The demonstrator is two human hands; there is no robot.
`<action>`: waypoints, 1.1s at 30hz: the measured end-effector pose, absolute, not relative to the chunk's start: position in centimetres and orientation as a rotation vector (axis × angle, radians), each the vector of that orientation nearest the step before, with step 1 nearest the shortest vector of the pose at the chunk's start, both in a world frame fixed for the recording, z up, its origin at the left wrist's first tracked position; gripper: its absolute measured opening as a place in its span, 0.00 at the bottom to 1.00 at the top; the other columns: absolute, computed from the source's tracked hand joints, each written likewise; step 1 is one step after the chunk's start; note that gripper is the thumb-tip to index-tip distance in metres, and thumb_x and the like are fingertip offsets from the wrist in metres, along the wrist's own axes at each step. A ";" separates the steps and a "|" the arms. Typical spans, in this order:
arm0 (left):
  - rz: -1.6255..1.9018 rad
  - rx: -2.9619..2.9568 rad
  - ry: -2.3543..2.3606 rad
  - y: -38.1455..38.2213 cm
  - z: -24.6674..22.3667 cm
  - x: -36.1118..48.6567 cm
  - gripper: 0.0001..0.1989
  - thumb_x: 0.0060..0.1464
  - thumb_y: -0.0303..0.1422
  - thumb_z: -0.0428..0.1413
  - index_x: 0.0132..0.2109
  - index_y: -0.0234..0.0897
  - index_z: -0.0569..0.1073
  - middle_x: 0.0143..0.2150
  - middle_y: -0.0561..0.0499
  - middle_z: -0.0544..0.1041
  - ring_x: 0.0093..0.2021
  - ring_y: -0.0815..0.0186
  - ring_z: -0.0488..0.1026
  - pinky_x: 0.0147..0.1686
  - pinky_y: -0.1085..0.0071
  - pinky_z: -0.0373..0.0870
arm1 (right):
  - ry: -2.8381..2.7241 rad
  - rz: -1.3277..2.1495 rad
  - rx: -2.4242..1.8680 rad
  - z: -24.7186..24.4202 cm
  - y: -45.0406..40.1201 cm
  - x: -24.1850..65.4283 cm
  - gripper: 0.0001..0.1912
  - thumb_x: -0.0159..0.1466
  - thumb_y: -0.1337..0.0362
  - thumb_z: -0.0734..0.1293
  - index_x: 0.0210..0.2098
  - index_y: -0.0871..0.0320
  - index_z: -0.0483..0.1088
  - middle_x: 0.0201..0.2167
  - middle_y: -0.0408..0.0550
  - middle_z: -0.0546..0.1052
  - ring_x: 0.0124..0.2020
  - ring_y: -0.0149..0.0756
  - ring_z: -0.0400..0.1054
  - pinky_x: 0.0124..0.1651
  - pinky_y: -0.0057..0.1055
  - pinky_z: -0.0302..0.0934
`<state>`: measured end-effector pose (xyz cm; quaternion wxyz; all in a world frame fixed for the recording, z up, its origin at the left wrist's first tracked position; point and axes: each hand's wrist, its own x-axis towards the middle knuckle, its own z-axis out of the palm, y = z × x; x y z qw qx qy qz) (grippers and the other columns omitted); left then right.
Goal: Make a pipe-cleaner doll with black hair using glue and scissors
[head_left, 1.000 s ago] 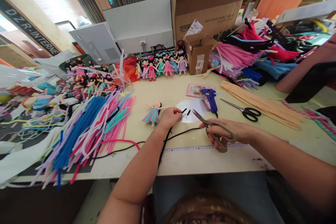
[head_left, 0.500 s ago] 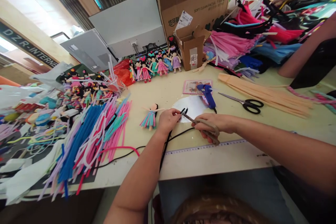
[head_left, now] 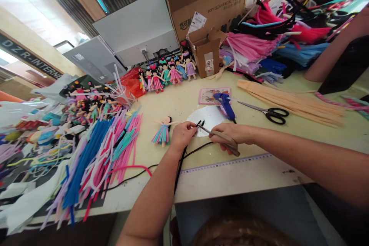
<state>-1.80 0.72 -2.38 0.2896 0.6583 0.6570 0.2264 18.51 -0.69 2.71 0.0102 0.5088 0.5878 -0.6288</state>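
My left hand (head_left: 185,133) pinches black pipe cleaners (head_left: 180,167), whose long ends trail down past the table edge. In my right hand (head_left: 227,135) are tan-handled scissors (head_left: 230,145), their blades at the black tips beside my left fingertips. Short black pieces (head_left: 202,122) lie on a white sheet (head_left: 209,114) just beyond the hands. To the left of my left hand lies a small doll (head_left: 163,131) with a blue and pink skirt. A blue glue gun (head_left: 226,104) rests behind the sheet, partly over a pink picture card (head_left: 205,95).
Black-handled scissors (head_left: 272,114) and peach pipe cleaners (head_left: 291,102) lie at the right. Coloured pipe cleaners (head_left: 89,157) cover the left. Finished dolls (head_left: 174,73) stand by a cardboard box (head_left: 206,52) at the back. A ruler (head_left: 225,163) runs along the front.
The view has shifted slightly. The scissors' handles look closer together than before, with the blades still at the black tips. My left hand keeps its pinch.
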 end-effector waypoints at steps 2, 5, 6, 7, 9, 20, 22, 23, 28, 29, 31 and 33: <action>0.589 1.764 1.764 0.7 -2.4 -1.8 0.10 0.48 0.35 0.58 0.37 0.37 0.80 0.26 0.52 0.78 0.27 0.67 0.72 0.29 0.72 0.61 | 1.844 -1.941 1.583 2.6 -0.6 18.6 0.12 0.58 0.63 0.65 0.41 0.59 0.66 0.20 0.42 0.72 0.16 0.32 0.67 0.17 0.26 0.61; 0.580 1.772 1.781 0.8 -2.5 -1.7 0.10 0.48 0.35 0.58 0.37 0.38 0.80 0.26 0.52 0.78 0.27 0.67 0.72 0.29 0.72 0.61 | 1.863 -1.917 1.560 2.5 -0.3 18.7 0.12 0.58 0.62 0.65 0.41 0.60 0.67 0.20 0.42 0.72 0.16 0.31 0.66 0.17 0.25 0.59; 0.582 1.774 1.784 0.8 -2.5 -1.7 0.10 0.48 0.35 0.58 0.36 0.38 0.80 0.26 0.52 0.78 0.27 0.67 0.72 0.29 0.72 0.61 | 1.874 -1.901 1.553 2.6 -0.3 18.7 0.12 0.58 0.61 0.65 0.40 0.60 0.67 0.20 0.42 0.72 0.16 0.31 0.66 0.17 0.25 0.59; 0.586 1.774 1.783 0.8 -2.5 -1.7 0.10 0.48 0.35 0.58 0.36 0.38 0.80 0.25 0.52 0.78 0.27 0.68 0.72 0.29 0.72 0.61 | 1.883 -1.881 1.548 2.6 -0.2 18.8 0.11 0.58 0.61 0.65 0.40 0.60 0.67 0.20 0.42 0.71 0.16 0.31 0.66 0.16 0.25 0.59; 0.596 1.776 1.776 0.8 -2.5 -1.7 0.10 0.48 0.35 0.58 0.36 0.38 0.80 0.25 0.53 0.78 0.27 0.68 0.72 0.29 0.72 0.61 | 1.893 -1.837 1.547 2.7 0.0 18.9 0.11 0.59 0.61 0.65 0.40 0.60 0.67 0.20 0.42 0.71 0.16 0.30 0.66 0.16 0.25 0.59; 0.615 1.802 1.785 1.2 -3.3 -1.5 0.10 0.48 0.36 0.58 0.37 0.38 0.80 0.27 0.52 0.78 0.28 0.67 0.72 0.29 0.72 0.60 | 1.891 -1.800 1.542 3.3 0.4 19.0 0.07 0.60 0.64 0.63 0.37 0.59 0.66 0.20 0.41 0.69 0.17 0.32 0.66 0.17 0.27 0.60; 0.612 1.804 1.785 1.2 -3.2 -1.5 0.10 0.48 0.35 0.58 0.37 0.38 0.80 0.27 0.52 0.78 0.29 0.67 0.72 0.29 0.72 0.60 | 1.884 -1.802 1.543 3.3 0.5 19.0 0.07 0.60 0.64 0.63 0.36 0.59 0.66 0.20 0.41 0.69 0.16 0.32 0.66 0.17 0.27 0.60; 0.608 1.804 1.787 1.1 -3.2 -1.5 0.10 0.48 0.35 0.57 0.37 0.39 0.80 0.27 0.52 0.78 0.29 0.67 0.72 0.29 0.72 0.61 | 1.883 -1.803 1.542 3.3 0.5 19.1 0.06 0.60 0.64 0.63 0.36 0.59 0.66 0.20 0.42 0.69 0.16 0.32 0.66 0.17 0.27 0.61; 0.593 1.791 1.797 1.1 -3.0 -1.4 0.10 0.48 0.35 0.58 0.37 0.39 0.80 0.27 0.52 0.78 0.29 0.67 0.72 0.29 0.72 0.61 | 1.888 -1.796 1.539 3.5 0.5 19.2 0.07 0.59 0.64 0.62 0.36 0.59 0.66 0.20 0.42 0.70 0.17 0.32 0.66 0.17 0.27 0.60; 0.591 1.791 1.797 1.1 -2.9 -1.4 0.10 0.48 0.35 0.58 0.37 0.39 0.80 0.27 0.52 0.78 0.29 0.67 0.72 0.29 0.72 0.62 | 1.885 -1.792 1.541 3.5 0.4 19.1 0.07 0.59 0.64 0.62 0.37 0.59 0.66 0.20 0.42 0.70 0.17 0.32 0.66 0.17 0.27 0.60; 0.585 1.794 1.796 1.1 -2.9 -1.4 0.10 0.48 0.35 0.57 0.37 0.38 0.80 0.27 0.52 0.78 0.29 0.67 0.73 0.29 0.72 0.62 | 1.888 -1.788 1.538 3.7 0.4 19.1 0.07 0.59 0.63 0.63 0.36 0.59 0.66 0.20 0.42 0.70 0.17 0.32 0.66 0.17 0.27 0.60; 0.583 1.797 1.788 1.1 -2.9 -1.4 0.10 0.48 0.34 0.57 0.37 0.38 0.80 0.27 0.52 0.78 0.30 0.67 0.73 0.30 0.72 0.62 | 1.902 -1.791 1.522 3.7 0.3 19.1 0.07 0.59 0.62 0.63 0.34 0.60 0.66 0.20 0.42 0.69 0.17 0.32 0.66 0.17 0.27 0.60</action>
